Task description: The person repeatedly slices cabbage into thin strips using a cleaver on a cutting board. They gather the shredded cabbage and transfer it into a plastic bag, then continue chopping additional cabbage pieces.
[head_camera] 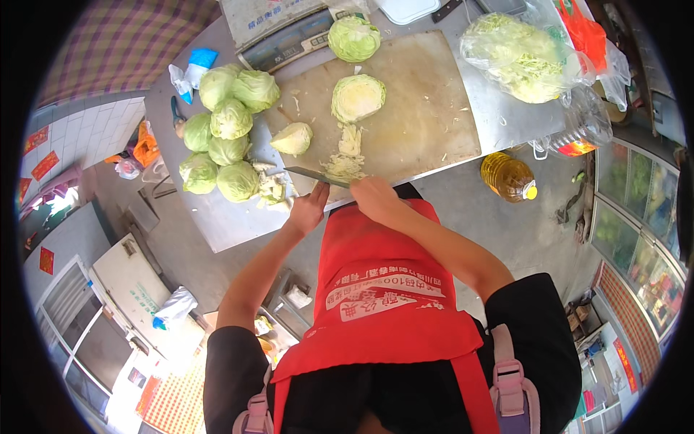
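Observation:
My right hand (374, 199) grips a kitchen knife (317, 175) by its handle, at the near edge of a large cutting board (423, 108). The blade points left across the board. Close to the blade, my left hand (310, 208) has its fingers up at the knife; whether they press on it I cannot tell. Shredded cabbage (344, 165) lies just beyond the blade, with a strip of cut cabbage (349, 140) behind it. Farther back rests a cabbage half (358, 99), its cut face up. A cabbage wedge (293, 139) sits to the left, and a whole cabbage (354, 39) at the back.
Several whole cabbages (227, 127) and cut cores (271, 187) crowd the metal table (211, 217) on the left. A scale (287, 49) stands behind the board. At right are a plastic bag of shredded cabbage (515, 59) and, lower down, an oil bottle (507, 176).

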A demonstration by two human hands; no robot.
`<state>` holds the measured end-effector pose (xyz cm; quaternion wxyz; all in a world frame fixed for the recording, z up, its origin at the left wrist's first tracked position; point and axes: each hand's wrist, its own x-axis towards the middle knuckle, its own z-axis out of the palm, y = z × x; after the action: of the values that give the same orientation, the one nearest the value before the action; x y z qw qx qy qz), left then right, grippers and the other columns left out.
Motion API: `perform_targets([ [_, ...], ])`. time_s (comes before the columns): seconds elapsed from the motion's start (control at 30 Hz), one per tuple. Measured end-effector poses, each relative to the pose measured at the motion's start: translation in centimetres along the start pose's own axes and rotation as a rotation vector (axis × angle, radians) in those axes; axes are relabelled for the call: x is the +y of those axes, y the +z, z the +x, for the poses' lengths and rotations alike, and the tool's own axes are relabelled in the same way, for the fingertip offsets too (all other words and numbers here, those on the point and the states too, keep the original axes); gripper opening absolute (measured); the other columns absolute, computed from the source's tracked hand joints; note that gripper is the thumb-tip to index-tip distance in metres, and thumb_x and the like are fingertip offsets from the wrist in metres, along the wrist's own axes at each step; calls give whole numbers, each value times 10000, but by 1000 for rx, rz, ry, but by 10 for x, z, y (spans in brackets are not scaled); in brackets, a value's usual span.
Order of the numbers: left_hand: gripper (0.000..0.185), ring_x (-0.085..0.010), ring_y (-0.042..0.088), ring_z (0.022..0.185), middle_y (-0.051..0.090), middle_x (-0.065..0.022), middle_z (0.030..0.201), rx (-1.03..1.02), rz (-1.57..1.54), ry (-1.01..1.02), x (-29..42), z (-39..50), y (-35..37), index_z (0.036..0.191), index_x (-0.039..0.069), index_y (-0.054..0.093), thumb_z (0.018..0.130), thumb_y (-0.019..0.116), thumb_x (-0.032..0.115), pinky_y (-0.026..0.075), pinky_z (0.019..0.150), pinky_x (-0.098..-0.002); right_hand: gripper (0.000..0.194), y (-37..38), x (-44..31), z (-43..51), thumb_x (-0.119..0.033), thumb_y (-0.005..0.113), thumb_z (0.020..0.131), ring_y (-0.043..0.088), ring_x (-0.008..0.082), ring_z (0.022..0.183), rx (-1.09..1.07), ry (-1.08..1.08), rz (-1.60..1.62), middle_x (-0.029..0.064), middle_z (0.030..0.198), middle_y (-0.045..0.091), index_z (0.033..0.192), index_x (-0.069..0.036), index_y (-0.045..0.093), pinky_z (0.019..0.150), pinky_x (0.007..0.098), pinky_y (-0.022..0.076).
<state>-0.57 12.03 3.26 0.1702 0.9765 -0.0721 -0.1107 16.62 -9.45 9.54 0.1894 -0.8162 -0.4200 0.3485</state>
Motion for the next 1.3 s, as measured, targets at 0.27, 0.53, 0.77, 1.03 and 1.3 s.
perform_targets([
  [0.27, 663, -303, 792, 791, 700, -271, 1405, 36, -17, 1, 2, 3, -7, 1428, -36, 644, 766, 677, -14, 634, 598, -390, 106, 19, 6, 8, -18, 672, 902, 795, 423, 865, 95, -23, 7, 245, 937, 785, 959, 19, 753, 737, 522, 635],
  [0.53, 607, -291, 781, 764, 713, -260, 1388, 93, -43, 2, 2, 2, -2, 1398, -25, 673, 791, 665, -18, 621, 586, -378, 110, 27, 9, 5, -8, 670, 884, 793, 421, 858, 45, -14, -1, 248, 921, 782, 948, 21, 754, 739, 516, 637],
  [0.77, 597, -288, 782, 766, 725, -249, 1368, 156, -61, -12, 1, -9, 11, 1404, -25, 679, 807, 671, -15, 629, 614, -390, 116, 7, -5, -12, 4, 660, 877, 789, 432, 872, 28, 22, 25, 256, 909, 779, 941, 27, 754, 749, 526, 636],
  [1.03, 620, -278, 773, 766, 696, -215, 1433, 169, -69, -13, 1, -11, 11, 1396, -26, 673, 777, 672, -12, 633, 636, -385, 139, -3, -9, -12, 8, 665, 876, 784, 443, 890, -47, 15, 8, 259, 917, 776, 991, 32, 739, 776, 539, 633],
  [1.3, 601, -280, 745, 772, 693, -162, 1459, 264, -83, -80, 11, -10, 15, 1393, -17, 662, 793, 667, 1, 632, 667, -393, 151, 31, 37, 13, -10, 700, 871, 774, 455, 877, -23, -11, -44, 259, 928, 770, 1017, 28, 709, 749, 541, 628],
])
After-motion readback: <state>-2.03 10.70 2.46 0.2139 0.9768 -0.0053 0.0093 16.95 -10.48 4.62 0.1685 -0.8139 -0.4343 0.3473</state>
